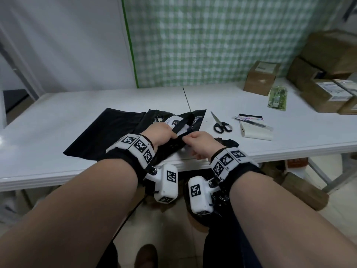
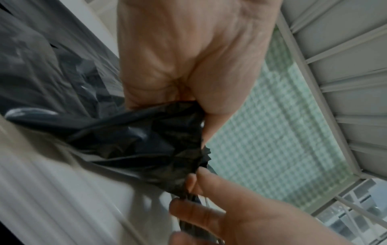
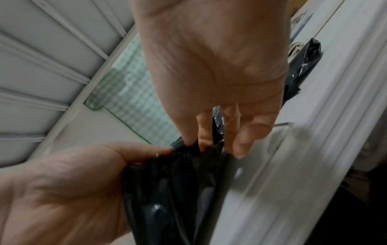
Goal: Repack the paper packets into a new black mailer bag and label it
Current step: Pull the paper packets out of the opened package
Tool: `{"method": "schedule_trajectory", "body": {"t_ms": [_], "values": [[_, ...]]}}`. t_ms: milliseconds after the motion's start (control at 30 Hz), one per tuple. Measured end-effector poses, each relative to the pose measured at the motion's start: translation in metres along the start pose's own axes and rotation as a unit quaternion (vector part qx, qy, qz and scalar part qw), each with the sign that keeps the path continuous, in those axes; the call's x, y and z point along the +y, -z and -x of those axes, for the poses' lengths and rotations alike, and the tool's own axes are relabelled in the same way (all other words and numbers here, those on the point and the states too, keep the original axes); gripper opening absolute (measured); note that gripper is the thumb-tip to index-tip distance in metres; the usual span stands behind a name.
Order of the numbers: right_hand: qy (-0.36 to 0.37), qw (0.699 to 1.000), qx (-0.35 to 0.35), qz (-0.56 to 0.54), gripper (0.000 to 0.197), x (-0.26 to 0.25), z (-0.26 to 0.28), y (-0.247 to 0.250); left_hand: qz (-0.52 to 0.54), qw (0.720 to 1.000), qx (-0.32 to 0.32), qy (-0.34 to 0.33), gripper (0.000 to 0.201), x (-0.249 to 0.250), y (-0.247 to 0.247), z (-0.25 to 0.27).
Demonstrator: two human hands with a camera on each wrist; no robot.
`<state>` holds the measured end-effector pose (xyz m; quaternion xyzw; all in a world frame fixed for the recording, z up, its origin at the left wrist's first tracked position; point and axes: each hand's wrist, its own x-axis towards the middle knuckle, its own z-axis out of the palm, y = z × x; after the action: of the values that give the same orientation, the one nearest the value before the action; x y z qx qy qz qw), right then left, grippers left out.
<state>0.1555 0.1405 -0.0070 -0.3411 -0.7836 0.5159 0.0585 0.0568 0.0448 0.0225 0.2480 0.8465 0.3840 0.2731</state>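
I see a black mailer bag [image 1: 108, 130] on the white table [image 1: 58, 117], black-handled scissors [image 1: 222, 125], brown cardboard boxes [image 1: 260, 78], a green-and-white checked curtain [image 1: 212, 41], and black-and-white square-patterned markers on the white wrist bands [image 1: 139, 146].

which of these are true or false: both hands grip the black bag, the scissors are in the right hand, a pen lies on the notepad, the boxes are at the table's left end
1. Both hands grip the black bag: true; left hand and right hand pinch it.
2. The scissors are in the right hand: false; they lie on the table.
3. A pen lies on the notepad: true.
4. The boxes are at the table's left end: false; they are at the right.
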Motion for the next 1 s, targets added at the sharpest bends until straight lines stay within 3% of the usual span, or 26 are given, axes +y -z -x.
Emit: {"method": "schedule_trajectory", "body": {"t_ms": [33,100,167,267,367,433,500,600,800,933,1000], "values": [[-0.008,1.000,-0.010,0.019,0.021,-0.001,0.004,-0.002,0.013,1.000,0.010,-0.005,0.006,0.000,0.003,0.003],[-0.012,0.996,-0.031,0.082,0.028,-0.004,0.011,-0.004,0.041,0.998,0.046,-0.013,0.020,-0.002,0.008,0.003],[-0.010,0.991,-0.034,0.131,0.038,-0.003,0.014,-0.006,0.075,0.992,0.102,-0.021,0.019,-0.005,0.013,0.001],[-0.015,0.986,-0.029,0.164,0.033,-0.001,0.015,-0.010,0.078,0.984,0.155,-0.043,0.026,-0.006,0.022,0.005],[-0.023,0.985,-0.008,0.171,0.027,-0.001,0.014,-0.012,-0.009,0.986,0.147,-0.081,0.041,-0.004,0.030,0.004],[-0.014,0.981,0.009,0.195,0.032,-0.003,0.012,-0.013,-0.076,0.984,0.137,-0.080,0.035,-0.005,0.031,0.003],[0.016,0.974,0.043,0.222,0.037,-0.004,0.008,-0.015,-0.125,0.978,0.146,-0.078,0.029,-0.008,0.030,-0.002],[0.073,0.975,0.084,0.192,0.023,-0.007,0.004,-0.021,-0.211,0.965,0.136,-0.080,0.034,-0.011,0.024,-0.005],[0.053,0.980,0.002,0.191,0.042,-0.005,-0.009,-0.031,-0.253,0.957,0.106,-0.098,0.033,-0.020,0.025,-0.011],[-0.003,0.994,-0.032,0.108,0.054,-0.005,-0.016,-0.034,-0.231,0.957,0.146,-0.094,0.034,-0.028,0.036,-0.021],[-0.022,0.993,-0.040,0.105,0.046,-0.008,-0.020,-0.033,-0.221,0.957,0.165,-0.086,0.036,-0.034,0.039,-0.028]]}}
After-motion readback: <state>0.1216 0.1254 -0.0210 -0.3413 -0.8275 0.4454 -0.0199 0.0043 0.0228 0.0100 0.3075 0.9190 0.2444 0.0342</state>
